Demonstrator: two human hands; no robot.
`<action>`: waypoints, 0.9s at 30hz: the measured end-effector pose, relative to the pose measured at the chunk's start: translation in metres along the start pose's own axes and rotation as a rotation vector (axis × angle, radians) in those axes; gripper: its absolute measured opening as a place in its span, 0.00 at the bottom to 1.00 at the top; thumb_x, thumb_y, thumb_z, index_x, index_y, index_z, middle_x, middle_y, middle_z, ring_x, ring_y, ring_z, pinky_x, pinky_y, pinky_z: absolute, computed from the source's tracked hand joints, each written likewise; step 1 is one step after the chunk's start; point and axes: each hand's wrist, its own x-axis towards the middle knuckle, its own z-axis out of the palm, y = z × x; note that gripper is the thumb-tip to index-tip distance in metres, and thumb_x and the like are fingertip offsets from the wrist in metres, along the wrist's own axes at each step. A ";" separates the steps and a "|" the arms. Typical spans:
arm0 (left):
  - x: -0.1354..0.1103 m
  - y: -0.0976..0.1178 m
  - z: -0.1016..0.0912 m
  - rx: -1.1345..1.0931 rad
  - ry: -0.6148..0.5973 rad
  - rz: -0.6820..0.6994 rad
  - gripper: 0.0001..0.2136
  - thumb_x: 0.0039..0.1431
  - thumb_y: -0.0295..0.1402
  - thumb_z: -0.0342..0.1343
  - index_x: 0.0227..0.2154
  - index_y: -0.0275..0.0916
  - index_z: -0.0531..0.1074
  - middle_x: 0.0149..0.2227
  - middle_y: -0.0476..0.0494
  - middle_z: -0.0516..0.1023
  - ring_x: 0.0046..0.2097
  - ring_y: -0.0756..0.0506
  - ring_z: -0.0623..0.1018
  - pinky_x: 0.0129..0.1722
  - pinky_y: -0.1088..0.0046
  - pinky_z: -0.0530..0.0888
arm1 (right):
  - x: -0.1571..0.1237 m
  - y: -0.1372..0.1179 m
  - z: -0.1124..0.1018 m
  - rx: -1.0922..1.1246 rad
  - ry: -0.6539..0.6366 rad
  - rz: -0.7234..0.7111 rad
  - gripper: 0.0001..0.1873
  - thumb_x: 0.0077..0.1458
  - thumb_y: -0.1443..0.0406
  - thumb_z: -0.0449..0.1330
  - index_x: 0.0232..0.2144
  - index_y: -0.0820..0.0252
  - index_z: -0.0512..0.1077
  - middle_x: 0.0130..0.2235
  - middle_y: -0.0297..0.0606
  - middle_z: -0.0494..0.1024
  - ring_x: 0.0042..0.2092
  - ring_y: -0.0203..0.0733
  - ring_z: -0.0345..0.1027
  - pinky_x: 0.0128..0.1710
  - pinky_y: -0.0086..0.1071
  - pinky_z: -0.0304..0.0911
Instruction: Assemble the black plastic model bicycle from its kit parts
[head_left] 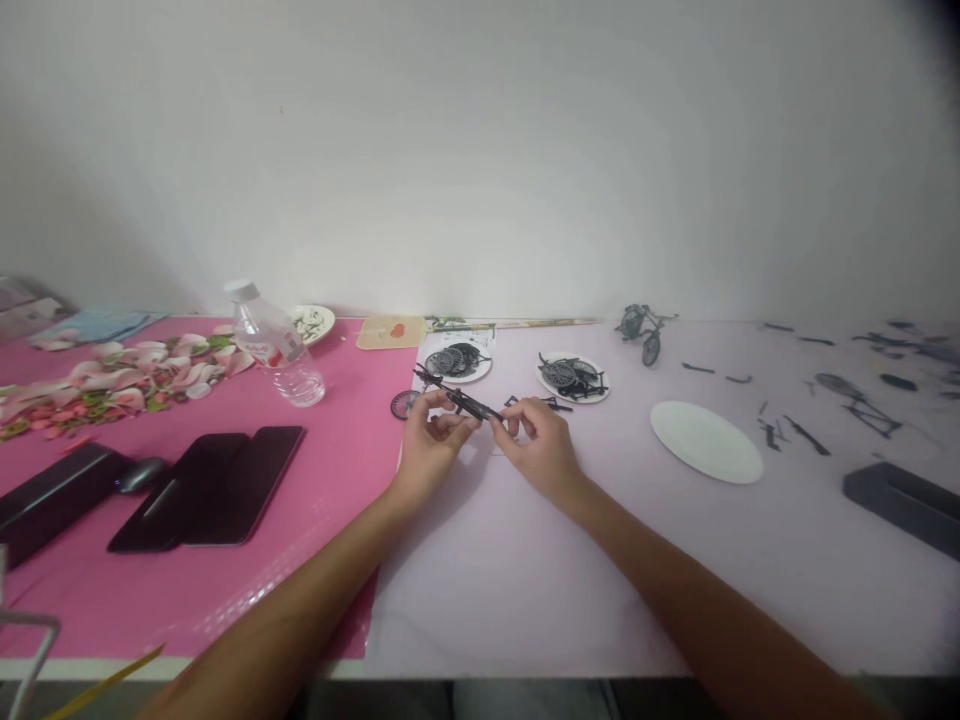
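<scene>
1. Hands meet low over the pale tabletop (pixel 525 590): left hand (pixel 431 442) and right hand (pixel 538 450) each pinch one end of a thin black model frame piece (pixel 471 403), fingertips closed on it, just clear of the surface.
2. Breakage looks the main hazard: opposing twist from two tight pinches could bend or snap so slender a strut.
3. Slippage is the second: a dropped piece could vanish among dark wheels on the near parts plate (pixel 480 376) at 12 o'clock or the far parts plate (pixel 600 393) at 1 o'clock.
4. Left wrist could nudge the loose wheel (pixel 403 404) at 11 o'clock.
</scene>
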 end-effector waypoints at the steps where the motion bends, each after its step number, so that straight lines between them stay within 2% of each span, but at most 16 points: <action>1: 0.000 0.000 0.000 -0.001 0.000 0.002 0.25 0.49 0.37 0.73 0.44 0.43 0.65 0.38 0.50 0.74 0.35 0.49 0.81 0.34 0.75 0.74 | 0.000 0.000 0.000 -0.001 0.002 -0.001 0.05 0.60 0.65 0.65 0.31 0.54 0.72 0.26 0.31 0.70 0.30 0.39 0.63 0.29 0.33 0.59; 6: 0.000 0.001 0.001 -0.029 0.005 0.005 0.25 0.48 0.36 0.73 0.43 0.42 0.65 0.43 0.49 0.71 0.36 0.52 0.80 0.38 0.74 0.76 | 0.000 -0.001 0.001 -0.003 0.018 0.009 0.04 0.59 0.65 0.65 0.32 0.55 0.73 0.25 0.30 0.71 0.29 0.39 0.62 0.29 0.33 0.60; 12: 0.001 0.000 0.001 -0.037 0.000 0.013 0.24 0.47 0.36 0.74 0.42 0.42 0.66 0.43 0.49 0.70 0.35 0.52 0.79 0.35 0.76 0.75 | 0.000 -0.004 0.001 0.002 0.027 -0.017 0.05 0.59 0.65 0.65 0.31 0.55 0.73 0.24 0.29 0.70 0.27 0.37 0.61 0.30 0.33 0.59; 21: 0.001 -0.002 -0.001 -0.062 -0.018 0.004 0.24 0.49 0.34 0.74 0.44 0.42 0.66 0.43 0.51 0.69 0.36 0.53 0.80 0.38 0.75 0.76 | -0.001 -0.006 -0.001 0.051 -0.006 -0.038 0.05 0.58 0.67 0.65 0.31 0.55 0.73 0.24 0.29 0.69 0.28 0.37 0.61 0.30 0.33 0.58; 27: 0.003 -0.002 -0.003 -0.061 -0.071 0.022 0.25 0.49 0.35 0.74 0.46 0.41 0.67 0.45 0.48 0.70 0.40 0.49 0.82 0.42 0.71 0.78 | -0.001 -0.005 -0.002 0.071 -0.014 -0.032 0.05 0.58 0.67 0.65 0.32 0.55 0.72 0.26 0.30 0.69 0.29 0.37 0.61 0.29 0.32 0.58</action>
